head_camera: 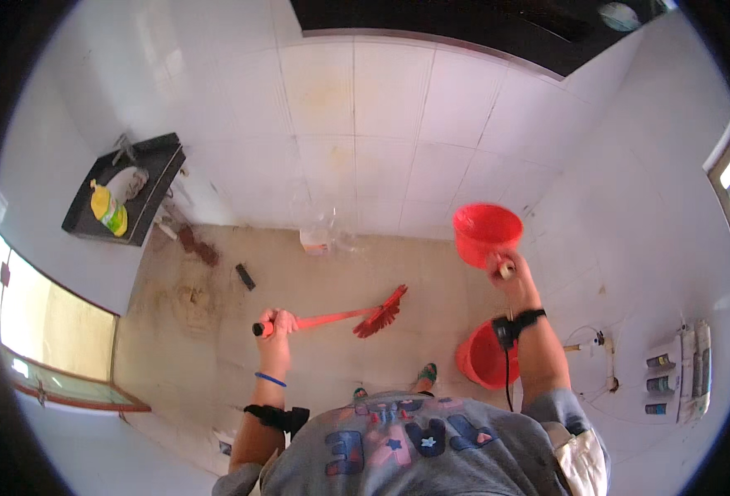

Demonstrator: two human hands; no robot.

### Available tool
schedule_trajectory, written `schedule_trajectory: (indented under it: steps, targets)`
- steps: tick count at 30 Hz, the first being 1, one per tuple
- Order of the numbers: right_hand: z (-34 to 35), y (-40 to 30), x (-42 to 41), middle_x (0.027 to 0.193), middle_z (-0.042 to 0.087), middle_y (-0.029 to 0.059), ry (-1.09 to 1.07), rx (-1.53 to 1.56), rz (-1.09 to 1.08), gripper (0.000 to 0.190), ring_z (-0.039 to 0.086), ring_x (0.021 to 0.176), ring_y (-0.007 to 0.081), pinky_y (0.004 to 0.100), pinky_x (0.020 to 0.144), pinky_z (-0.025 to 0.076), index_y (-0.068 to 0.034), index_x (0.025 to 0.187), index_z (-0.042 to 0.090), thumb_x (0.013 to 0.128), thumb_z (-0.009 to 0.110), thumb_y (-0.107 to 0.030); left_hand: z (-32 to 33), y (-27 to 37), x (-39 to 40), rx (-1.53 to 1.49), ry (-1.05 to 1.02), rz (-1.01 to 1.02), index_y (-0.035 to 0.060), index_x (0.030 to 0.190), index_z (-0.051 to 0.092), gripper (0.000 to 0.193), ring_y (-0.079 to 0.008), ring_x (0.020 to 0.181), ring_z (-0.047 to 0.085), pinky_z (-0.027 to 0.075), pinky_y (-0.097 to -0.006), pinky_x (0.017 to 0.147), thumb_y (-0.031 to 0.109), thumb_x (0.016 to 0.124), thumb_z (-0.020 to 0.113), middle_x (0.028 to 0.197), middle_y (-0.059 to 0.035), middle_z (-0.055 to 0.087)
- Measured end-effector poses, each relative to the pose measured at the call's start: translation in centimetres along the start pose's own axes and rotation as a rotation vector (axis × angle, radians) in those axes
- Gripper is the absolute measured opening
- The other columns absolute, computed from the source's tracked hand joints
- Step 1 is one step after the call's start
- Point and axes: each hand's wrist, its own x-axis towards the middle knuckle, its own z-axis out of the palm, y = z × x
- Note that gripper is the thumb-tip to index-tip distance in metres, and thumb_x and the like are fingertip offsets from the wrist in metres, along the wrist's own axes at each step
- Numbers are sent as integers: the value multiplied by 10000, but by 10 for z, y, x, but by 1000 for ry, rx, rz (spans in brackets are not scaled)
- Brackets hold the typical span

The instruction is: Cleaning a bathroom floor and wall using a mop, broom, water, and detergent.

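My left hand [277, 325] grips the red handle [334, 317] of a broom near its black-capped end. The broom's red bristle head [382, 315] is over the tiled floor, between my two hands. On the other side, my right hand [513, 279] is closed around a handle seen nearly end-on, with a pale round end [507, 268]; what that handle belongs to is hidden. Just beyond my right hand is a red bucket [486, 226], partly overlapped by my fingers. A second red bucket [479, 356] stands nearer to me, below my right wrist and partly covered by my forearm.
Clear plastic containers [315, 240] stand by the far wall. A small dark block [245, 277] lies on the stained floor [216, 328]. At left, a corner sink counter [85, 214] bears a yellow bottle [109, 208]. A dark countertop [439, 25] juts overhead; pipes [609, 359] line the right wall.
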Motion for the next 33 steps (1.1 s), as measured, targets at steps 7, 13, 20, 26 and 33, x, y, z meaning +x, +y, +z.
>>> schedule_trajectory:
  steps: [7,13,20,26,33]
  targets:
    - [-109,30,-90,671,489,30,361,-299,-301,70,529,645,155,270,553,476,-68,708,478,771,508,-78,-21,6,-9,-70,39,-35,78,695,341,213,-134,615,442,441,-371,781,73,862,472,622,-13,399]
    - [-124,15,-21,606,448,34,552,-568,-306,121,484,543,178,304,459,407,-113,647,466,760,469,-155,-25,-8,-32,186,120,-124,68,654,389,203,-97,600,441,368,-240,586,86,831,488,614,-17,451]
    - [142,62,30,567,393,-5,166,-719,-317,132,379,447,124,278,393,297,-133,655,414,708,521,-74,-17,-3,-44,-34,132,42,69,672,334,201,-130,574,444,431,-314,671,10,826,449,588,-20,413]
    - [144,58,68,558,361,-2,103,-472,-380,177,370,464,119,262,384,279,-115,703,410,699,518,25,-23,-18,-19,-37,65,77,84,704,319,193,-138,547,411,429,-337,663,46,856,432,573,-10,373]
    - [-110,91,32,649,469,67,539,-393,-101,62,474,583,241,371,423,342,-104,791,467,739,499,-115,-17,-1,3,-35,69,69,97,733,315,187,-132,554,386,411,-340,650,100,863,451,584,-5,350]
